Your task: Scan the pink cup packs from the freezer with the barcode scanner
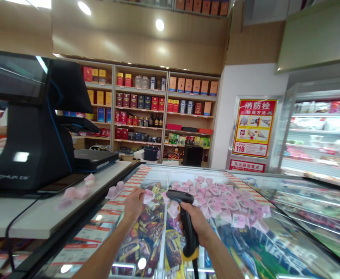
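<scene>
The barcode scanner is held above the glass top, its handle pointing down and its head turned leftward, toward the other hand. The right hand, on a forearm rising from the lower right, has its fingers closed around the upper handle. From the lower left the left forearm slants up and inward; the left hand pinches a small pink cup at its edge, fingertips drawn together. More pink cups lie heaped beyond the right hand.
</scene>
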`<state>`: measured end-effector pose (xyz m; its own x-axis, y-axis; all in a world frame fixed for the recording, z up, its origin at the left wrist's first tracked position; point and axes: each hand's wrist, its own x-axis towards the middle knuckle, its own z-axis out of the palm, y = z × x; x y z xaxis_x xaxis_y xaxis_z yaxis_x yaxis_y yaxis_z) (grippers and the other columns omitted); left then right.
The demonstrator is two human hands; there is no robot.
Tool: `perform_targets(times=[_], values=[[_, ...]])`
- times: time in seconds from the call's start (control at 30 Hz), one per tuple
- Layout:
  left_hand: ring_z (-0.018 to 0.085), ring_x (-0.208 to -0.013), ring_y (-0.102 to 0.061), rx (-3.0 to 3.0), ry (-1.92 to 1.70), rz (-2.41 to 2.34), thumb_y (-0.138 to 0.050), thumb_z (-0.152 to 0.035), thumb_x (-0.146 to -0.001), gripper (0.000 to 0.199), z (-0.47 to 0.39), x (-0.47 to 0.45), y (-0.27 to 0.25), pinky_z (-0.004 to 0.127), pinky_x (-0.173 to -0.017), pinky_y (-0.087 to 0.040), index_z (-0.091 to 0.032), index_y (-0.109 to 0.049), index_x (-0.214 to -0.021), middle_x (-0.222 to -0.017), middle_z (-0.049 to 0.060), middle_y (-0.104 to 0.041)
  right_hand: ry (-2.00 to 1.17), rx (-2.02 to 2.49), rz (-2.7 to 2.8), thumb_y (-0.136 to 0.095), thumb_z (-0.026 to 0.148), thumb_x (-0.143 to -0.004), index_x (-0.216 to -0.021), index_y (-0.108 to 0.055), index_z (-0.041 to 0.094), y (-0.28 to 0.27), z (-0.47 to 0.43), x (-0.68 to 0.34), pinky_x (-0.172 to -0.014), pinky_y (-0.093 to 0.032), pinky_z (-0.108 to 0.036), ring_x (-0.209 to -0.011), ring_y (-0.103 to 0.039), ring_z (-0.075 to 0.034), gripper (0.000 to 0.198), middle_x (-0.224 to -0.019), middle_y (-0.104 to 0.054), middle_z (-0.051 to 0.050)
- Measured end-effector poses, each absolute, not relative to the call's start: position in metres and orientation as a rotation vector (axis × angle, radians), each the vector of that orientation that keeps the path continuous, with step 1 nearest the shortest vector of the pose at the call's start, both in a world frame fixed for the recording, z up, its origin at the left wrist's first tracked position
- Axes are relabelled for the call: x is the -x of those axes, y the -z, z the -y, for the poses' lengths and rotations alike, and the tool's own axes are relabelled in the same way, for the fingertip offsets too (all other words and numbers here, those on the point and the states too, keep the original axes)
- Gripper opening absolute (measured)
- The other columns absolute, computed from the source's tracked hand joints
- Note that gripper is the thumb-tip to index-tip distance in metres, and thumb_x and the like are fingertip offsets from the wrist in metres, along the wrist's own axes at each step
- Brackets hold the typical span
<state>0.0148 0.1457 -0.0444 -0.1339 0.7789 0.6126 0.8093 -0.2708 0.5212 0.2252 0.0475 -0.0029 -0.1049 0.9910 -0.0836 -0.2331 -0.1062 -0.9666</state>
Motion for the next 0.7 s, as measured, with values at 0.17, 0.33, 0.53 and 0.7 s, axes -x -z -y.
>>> perform_targets(times=[0.17,0.33,0.53,0.7], values=[[0.012,-0.073,-0.055,2.117,1.368,1.887,-0.039,-0.01,-0.073,0.022,-0.144,-0.03,0.062,0.022,-0.071,-0.04,-0.02,-0.058,-0.071,-0.078,0.001,-0.058,-1.403,1.117,1.042,-0.047,0.044,-0.068,-0.063,-0.051,0.013,0.004,-0.053,-0.234,-0.032,-0.037,-0.021,-0.031,-0.044,-0.008,0.031,-0.043,-0.053,0.0],[0.012,-0.073,-0.055,2.208,1.3,1.881,-0.036,-0.009,-0.075,0.023,-0.139,-0.06,0.068,0.021,-0.069,-0.039,-0.018,-0.057,-0.074,-0.08,0.003,-0.057,-1.369,1.139,1.051,-0.046,0.045,-0.069,-0.062,-0.05,0.013,0.005,-0.056,-0.24,-0.032,-0.038,-0.021,-0.031,-0.045,-0.008,0.033,-0.041,-0.052,0.0],[0.012,-0.07,-0.056,2.335,1.142,1.85,-0.036,-0.01,-0.075,0.024,-0.126,-0.099,0.065,0.02,-0.063,-0.038,-0.019,-0.057,-0.081,-0.083,0.004,-0.058,-1.364,1.089,1.021,-0.049,0.044,-0.067,-0.067,-0.049,0.014,0.006,-0.058,-0.24,-0.032,-0.039,-0.022,-0.033,-0.046,-0.009,0.03,-0.048,-0.055,0.001],[0.013,-0.082,-0.057,2.271,1.052,1.916,-0.036,-0.007,-0.071,0.036,-0.132,-0.079,0.057,0.02,-0.066,-0.039,-0.023,-0.052,-0.1,-0.1,0.003,-0.057,-1.38,1.09,1.031,-0.049,0.043,-0.067,-0.067,-0.05,0.013,0.007,-0.059,-0.238,-0.031,-0.037,-0.021,-0.032,-0.045,-0.009,0.03,-0.046,-0.053,0.001]])
